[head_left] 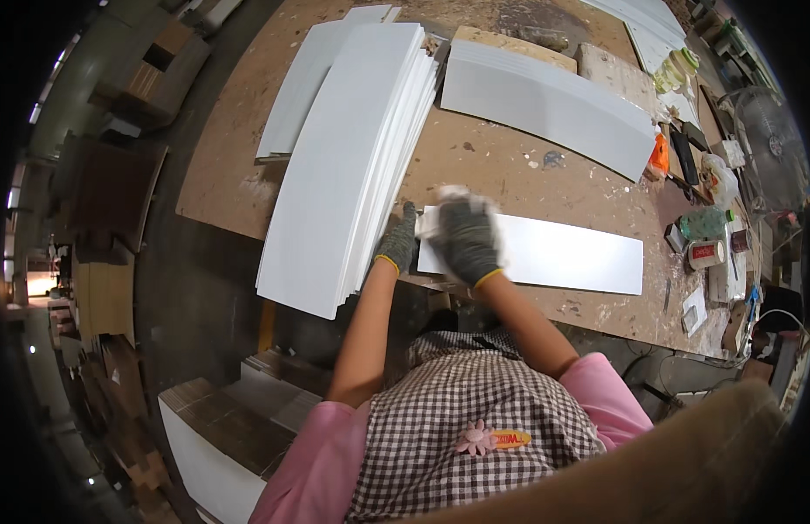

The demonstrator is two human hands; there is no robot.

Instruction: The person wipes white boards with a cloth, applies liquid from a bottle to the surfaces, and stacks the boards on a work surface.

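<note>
White and glossy, lies flat near the front edge of the tabletop [510, 166] as a single board [571, 253]. Shows at its left end a gloved right hand [466, 240] with grip bunched over blurred pale cloth [454, 191], beside a gloved left hand [399, 241] of grip impossible to tell. Faces stacked white boards [344, 157] leftward, overlapping grey boards [544, 106] beyond.

I note one long, flat, rectangular white panel of smooth board [572, 254], lying flat on the brown, paint-flecked worktable [544, 188], lengthwise near its front edge. The right end is fully visible, its face bright with reflected light; the left end is partly covered. There I see a crumpled whitish wad, apparently cloth [453, 189], bunched over the panel. It is blurred; I cannot read its full outline.
</note>
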